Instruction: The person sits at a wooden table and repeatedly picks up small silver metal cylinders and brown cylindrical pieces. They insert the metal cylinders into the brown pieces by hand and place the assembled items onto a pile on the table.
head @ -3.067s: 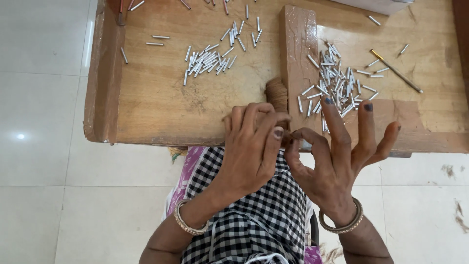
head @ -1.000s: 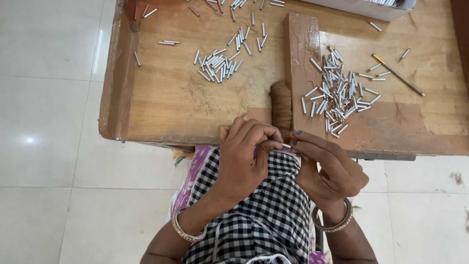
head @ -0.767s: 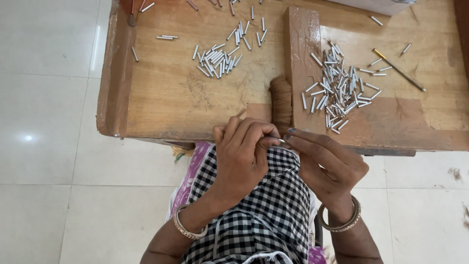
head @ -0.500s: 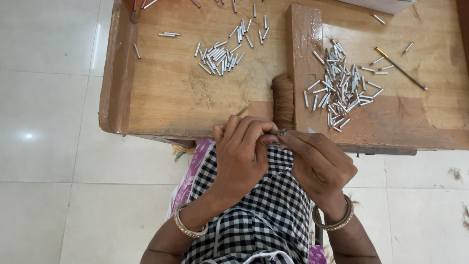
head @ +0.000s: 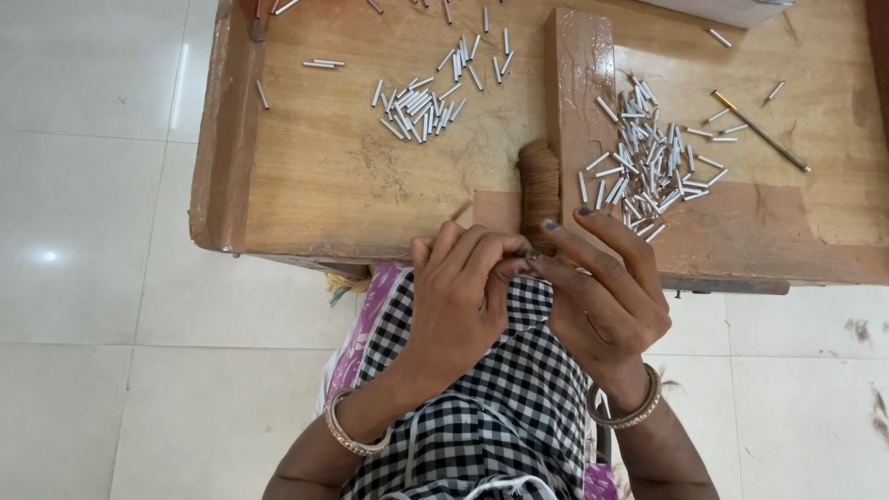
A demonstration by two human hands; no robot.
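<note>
Left hand [head: 463,296] and right hand [head: 602,296]: both meet fingertip to fingertip at the near edge of the wooden work board [head: 352,176], above a lap in black-and-white checked cloth [head: 500,398]. The fingers of both are curled together around something small at their meeting point; the item itself is hidden, so its long axis and what they pinch cannot be told. Brown fibre bundle [head: 539,190]: lies on the board just beyond the fingertips, long axis running away from the person, near end touching the hands. 2 scatters of small silver metal tubes: 1 left pile [head: 421,102], 1 right pile [head: 648,162], tubes pointing every way. Raised wooden strip [head: 579,93]: stands between the piles. Thin brass-tipped rod [head: 759,130]: lies diagonally at far right. Bangles on each wrist. White tiled floor [head: 93,278], glossy, surrounds the board.
</note>
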